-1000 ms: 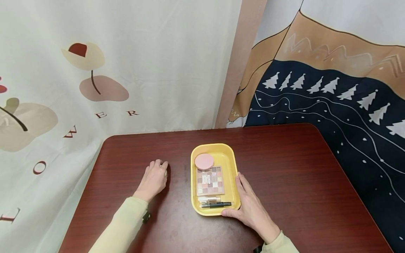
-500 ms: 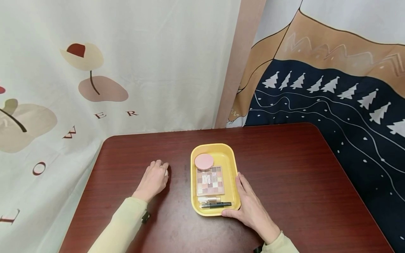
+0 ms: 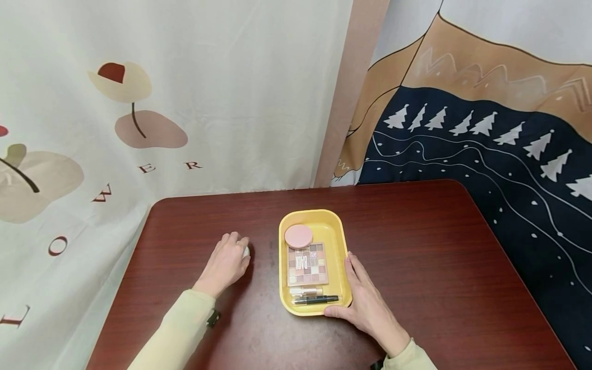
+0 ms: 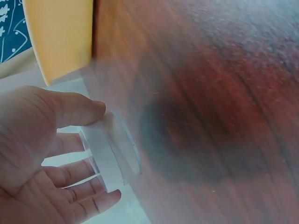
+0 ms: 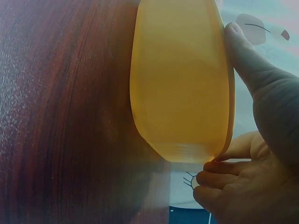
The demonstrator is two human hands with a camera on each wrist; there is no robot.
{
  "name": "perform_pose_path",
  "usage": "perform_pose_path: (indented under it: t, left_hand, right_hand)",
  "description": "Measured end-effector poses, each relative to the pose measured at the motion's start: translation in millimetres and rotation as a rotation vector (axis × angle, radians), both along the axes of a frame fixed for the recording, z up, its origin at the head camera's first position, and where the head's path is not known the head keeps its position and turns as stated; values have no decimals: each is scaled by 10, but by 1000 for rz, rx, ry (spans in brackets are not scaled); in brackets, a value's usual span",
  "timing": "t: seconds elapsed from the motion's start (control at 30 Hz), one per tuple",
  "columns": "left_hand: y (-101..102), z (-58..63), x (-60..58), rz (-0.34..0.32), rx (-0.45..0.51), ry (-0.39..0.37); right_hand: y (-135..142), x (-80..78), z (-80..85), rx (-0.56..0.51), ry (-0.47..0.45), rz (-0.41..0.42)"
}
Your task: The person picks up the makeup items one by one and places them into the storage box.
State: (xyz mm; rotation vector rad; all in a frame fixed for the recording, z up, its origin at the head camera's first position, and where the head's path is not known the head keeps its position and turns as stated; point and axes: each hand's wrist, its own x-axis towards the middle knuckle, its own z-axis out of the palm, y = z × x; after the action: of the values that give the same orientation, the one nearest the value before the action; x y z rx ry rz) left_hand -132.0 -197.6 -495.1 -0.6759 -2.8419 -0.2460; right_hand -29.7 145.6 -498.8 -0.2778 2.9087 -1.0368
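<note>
My left hand (image 3: 224,263), left of the tray in the head view, pinches a small round white case with a clear rim (image 4: 103,156) between thumb and fingers. From above, the hand hides most of it; a pale edge shows by the fingertips. My right hand (image 3: 370,308) grips the near right corner of a yellow tray (image 3: 335,257), thumb on the near edge and fingers along the right side. Inside the tray, a round pink compact (image 3: 298,236) overlaps the far edge of an eyeshadow palette (image 3: 307,267). A clear, pale-gold tube (image 3: 306,291) and a black pen-like stick (image 3: 319,299) lie nearest me.
The tray stands on a dark red-brown wooden table (image 3: 430,267). Behind the table hangs a white curtain with flower prints (image 3: 259,113). A navy and tan curtain with white trees (image 3: 472,154) hangs at the right.
My left hand has shifted slightly to the right and turned, so the pale edge of the case shows more beside its fingers. The right hand and the tray have stayed put.
</note>
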Motion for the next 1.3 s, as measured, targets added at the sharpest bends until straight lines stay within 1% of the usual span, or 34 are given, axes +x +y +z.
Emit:
perform_pose_path:
  t: [0.23, 0.5, 0.73, 1.3]
  left_hand:
    - [68, 98, 28, -21, 19, 21]
    - [152, 205, 45, -70, 39, 86]
    - [197, 243, 62, -88, 40, 111]
    - [257, 312, 74, -96, 38, 114]
  right_hand:
    - [1, 5, 6, 0, 0, 3]
    - [6, 7, 14, 3, -13, -3]
    - [10, 14, 19, 5, -18, -5]
    - [6, 12, 13, 4, -21, 1]
